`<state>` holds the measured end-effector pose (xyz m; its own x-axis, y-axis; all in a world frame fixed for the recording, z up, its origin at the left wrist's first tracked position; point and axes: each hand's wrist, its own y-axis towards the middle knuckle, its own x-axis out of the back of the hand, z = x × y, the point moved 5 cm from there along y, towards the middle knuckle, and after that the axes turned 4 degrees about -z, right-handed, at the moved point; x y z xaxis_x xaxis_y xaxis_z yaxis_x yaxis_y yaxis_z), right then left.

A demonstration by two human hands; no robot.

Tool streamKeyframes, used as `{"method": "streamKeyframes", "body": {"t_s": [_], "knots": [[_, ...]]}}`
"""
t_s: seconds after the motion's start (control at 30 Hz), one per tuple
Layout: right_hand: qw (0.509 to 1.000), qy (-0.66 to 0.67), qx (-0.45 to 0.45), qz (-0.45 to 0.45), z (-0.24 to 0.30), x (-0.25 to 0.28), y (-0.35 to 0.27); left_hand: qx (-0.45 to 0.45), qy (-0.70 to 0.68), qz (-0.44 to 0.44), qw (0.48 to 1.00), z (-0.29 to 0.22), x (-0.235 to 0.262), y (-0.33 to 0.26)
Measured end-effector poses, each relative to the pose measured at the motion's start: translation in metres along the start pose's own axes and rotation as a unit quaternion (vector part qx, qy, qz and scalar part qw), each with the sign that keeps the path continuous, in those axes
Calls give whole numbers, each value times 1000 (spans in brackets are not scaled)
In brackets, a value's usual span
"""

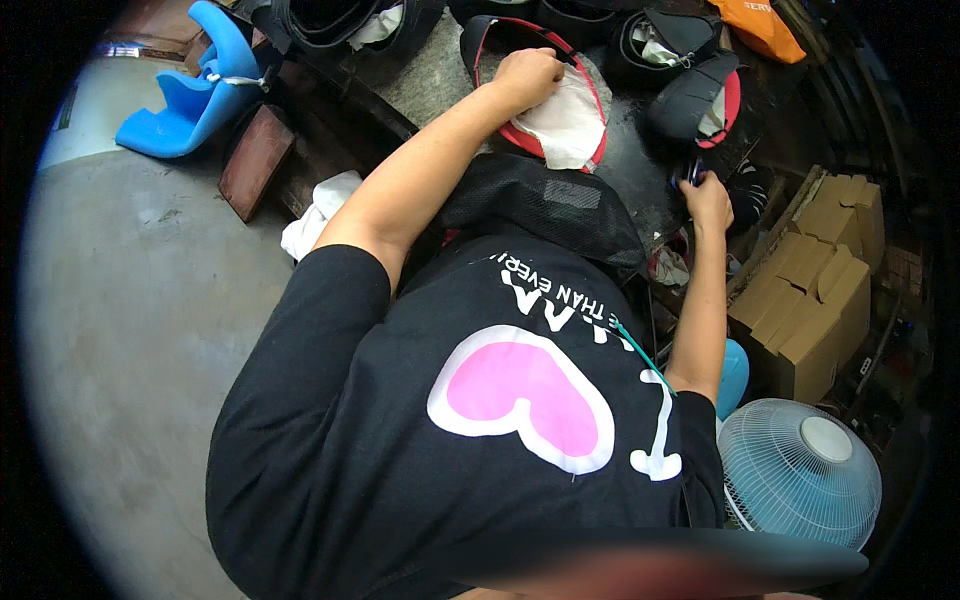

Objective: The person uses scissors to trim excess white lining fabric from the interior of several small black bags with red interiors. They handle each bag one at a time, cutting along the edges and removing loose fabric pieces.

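Observation:
My left hand [530, 80] reaches to the bench with its fingers curled closed on a black curved piece with red edging [603, 110]. White lining [565, 130] shows inside that piece, just below my knuckles. At the bench's right side, my right hand [708, 203] is closed around a small dark tool [692, 172], whose kind I cannot make out. Just above the tool lies another black piece with red edging [695, 105], its white lining partly visible. Black mesh cloth [545, 205] lies bunched between my body and the bench.
Rolled black pieces [660, 45] line the bench's far side, near an orange bag [760, 30]. Blue foam [190, 110] stands at the far left. Cardboard boxes [810, 290] and a fan [800, 475] are close to my right arm. White cloth [318, 215] lies by my left forearm.

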<state>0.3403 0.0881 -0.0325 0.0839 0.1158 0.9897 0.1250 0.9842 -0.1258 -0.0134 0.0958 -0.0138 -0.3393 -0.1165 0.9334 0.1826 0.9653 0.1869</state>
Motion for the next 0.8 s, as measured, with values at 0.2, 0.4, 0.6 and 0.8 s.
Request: {"method": "streamKeyframes", "body": {"t_s": [0.2, 0.4, 0.6, 0.8], "knots": [[940, 241, -29, 239, -57, 27, -48, -18, 60, -65, 996, -14, 2, -5], [854, 434, 82, 275, -44, 79, -117, 7, 9, -73, 997, 7, -4, 4], [953, 175, 247, -21, 58, 90, -88, 47, -89, -30, 994, 22, -1, 9], [931, 3, 348, -110, 137, 67, -65, 47, -100, -63, 992, 20, 2, 4]]}}
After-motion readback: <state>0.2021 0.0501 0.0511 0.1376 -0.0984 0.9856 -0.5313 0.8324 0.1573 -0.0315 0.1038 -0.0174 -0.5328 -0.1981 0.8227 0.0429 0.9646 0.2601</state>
